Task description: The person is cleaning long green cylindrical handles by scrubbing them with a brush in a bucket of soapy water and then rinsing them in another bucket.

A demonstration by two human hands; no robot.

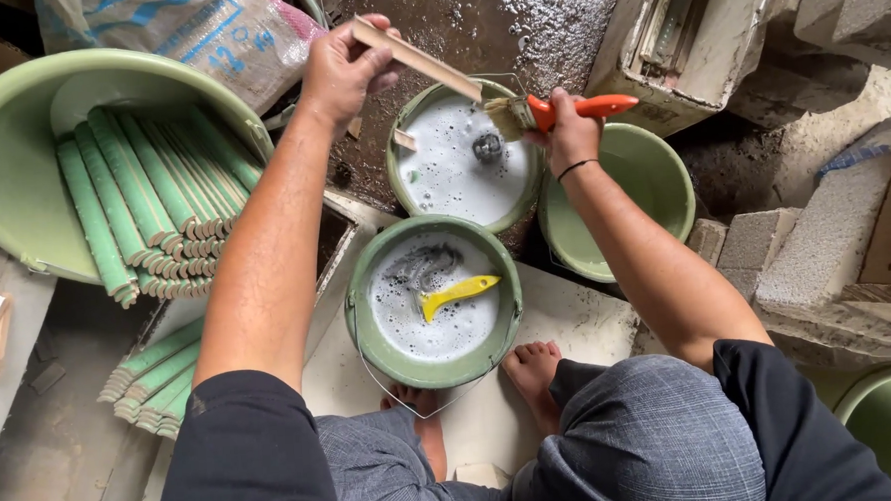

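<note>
Wet concrete floor (515, 17) underfoot — left hand (342, 65) grips a pale strip (417, 59) over a foamy bucket (458, 155); right hand (570, 130) clenches an orange-handled brush (560, 110), bristles touching it.

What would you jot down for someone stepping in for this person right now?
Left hand holds a long pale strip slanted over the far bucket of foamy white liquid.
Right hand grips an orange-handled brush, bristles against the strip's lower end.
Near bucket holds foamy liquid and a yellow tool.
Green ribbed strips fill the big green tub; more lie stacked below.
Done: many strips look green.
Left: the pale strip in hand.
</note>
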